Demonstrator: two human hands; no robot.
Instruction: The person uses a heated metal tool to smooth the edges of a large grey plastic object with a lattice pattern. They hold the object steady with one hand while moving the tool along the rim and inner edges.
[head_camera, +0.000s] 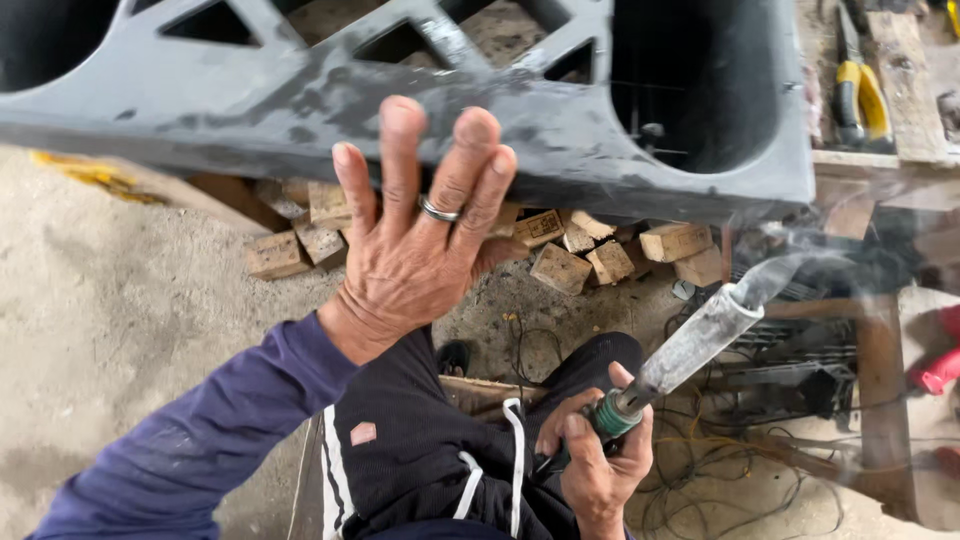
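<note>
Head view: we look down on our own two hands, a large dark panel above them and a dusty floor below.
Panel: the grey-black moulded panel (560, 140) spans the top of the frame, long axis running left to right and dipping slightly to the right, with triangular cut-outs and a big round opening at its right end. We judge it rests on the wooden bench at right so its near edge can be reached.
Floor: pale sandy ground (110, 300) at left, tangled wires (700, 470) at lower right.
Wood blocks: a scatter of small offcut blocks (560, 265) lies under the panel's edge.
Left hand: our left hand (415, 240) is spread wide, fingers fanned and pressed flat against the panel's near face; it grips nothing, and we judge it steadies the panel or feels the surface. A silver ring (438, 211) sits on one finger.
Right hand: our right hand (595, 455) is closed around the green grip of the heat tool.
Heat tool: the heat tool (690, 345) sits at lower right, apart from the panel. Its long axis runs from lower left to upper right, metal barrel pointing up and right toward the panel's right end, with thin smoke at the tip; we judge it is angled away to keep heat off the bare hand.
Pliers: yellow-handled pliers (860, 95) lie on the bench, top right.
</note>
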